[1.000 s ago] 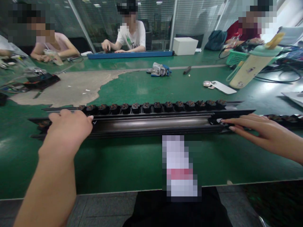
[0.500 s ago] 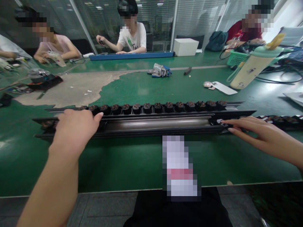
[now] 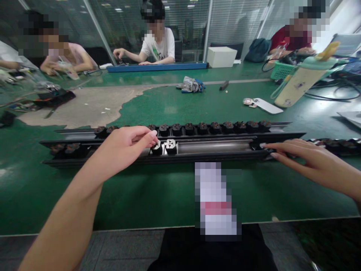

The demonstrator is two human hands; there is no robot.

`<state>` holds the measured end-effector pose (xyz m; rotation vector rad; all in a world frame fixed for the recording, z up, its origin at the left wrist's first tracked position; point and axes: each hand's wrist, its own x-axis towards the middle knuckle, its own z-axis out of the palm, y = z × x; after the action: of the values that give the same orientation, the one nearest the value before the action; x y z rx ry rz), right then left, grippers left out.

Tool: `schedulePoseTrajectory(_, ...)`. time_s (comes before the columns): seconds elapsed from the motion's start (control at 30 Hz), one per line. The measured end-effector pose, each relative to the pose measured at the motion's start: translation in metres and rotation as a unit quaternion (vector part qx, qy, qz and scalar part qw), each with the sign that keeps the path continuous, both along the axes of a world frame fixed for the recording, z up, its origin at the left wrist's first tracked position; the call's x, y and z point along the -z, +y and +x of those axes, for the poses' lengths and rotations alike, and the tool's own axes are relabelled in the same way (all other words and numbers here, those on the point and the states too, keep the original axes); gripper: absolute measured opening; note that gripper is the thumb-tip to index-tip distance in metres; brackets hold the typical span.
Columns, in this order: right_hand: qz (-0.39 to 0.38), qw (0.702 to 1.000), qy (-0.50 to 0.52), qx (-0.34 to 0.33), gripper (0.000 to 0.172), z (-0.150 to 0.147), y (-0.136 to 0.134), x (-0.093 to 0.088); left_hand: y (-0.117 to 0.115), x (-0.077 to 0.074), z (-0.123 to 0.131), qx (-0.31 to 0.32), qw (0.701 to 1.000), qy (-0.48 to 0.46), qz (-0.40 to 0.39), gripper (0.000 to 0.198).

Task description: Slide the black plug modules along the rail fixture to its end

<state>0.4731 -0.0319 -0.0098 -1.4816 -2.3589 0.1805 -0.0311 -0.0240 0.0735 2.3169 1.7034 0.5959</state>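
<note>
Head: rail [image 3: 214, 146] lies left to right; left hand [image 3: 124, 145] at block [image 3: 156, 150], right hand [image 3: 306, 155] at end; cannot tell grips.

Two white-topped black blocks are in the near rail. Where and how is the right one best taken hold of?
Probably by the upper part of the right block, pinched from above, slightly from the right. The rail walls run along its front and back, and the other block stands close on its left, with the left hand at it; to its right the metal channel floor shows.
</note>
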Motion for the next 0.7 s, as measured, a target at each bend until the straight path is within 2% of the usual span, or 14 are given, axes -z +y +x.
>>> schedulePoseTrajectory(0.13, 0.010, 1.000, 0.000, -0.021, 0.049, -0.013, 0.005, -0.005, 0.000, 0.007, 0.014, 0.004, 0.994, -0.106, -0.040, 0.046)
schedulePoseTrajectory(0.27, 0.037, 0.998, -0.007, -0.046, 0.046, -0.042, 0.015, -0.017, -0.002, 0.021, 0.031, 0.028, 0.975, -0.212, -0.054, 0.037)
schedulePoseTrajectory(0.4, 0.049, 0.992, -0.010, -0.119, 0.043, -0.092, 0.027, -0.030, -0.002, 0.035, 0.039, 0.062, 0.962, -0.260, -0.064, 0.033)
schedulePoseTrajectory(0.5, 0.039, 0.984, -0.034, -0.173, 0.051, -0.136, 0.038, -0.035, 0.000, 0.039, 0.040, 0.075, 0.954, -0.280, -0.078, 0.034)
schedulePoseTrajectory(0.6, 0.047, 0.974, -0.052, -0.214, 0.060, -0.172, 0.050, -0.033, 0.002, 0.040, 0.038, 0.074, 0.948, -0.296, -0.091, 0.036)
schedulePoseTrajectory(0.7, 0.061, 0.965, -0.056, -0.250, 0.059, -0.196, 0.060, -0.028, 0.002, 0.039, 0.037, 0.081, 0.947, -0.298, -0.091, 0.036)
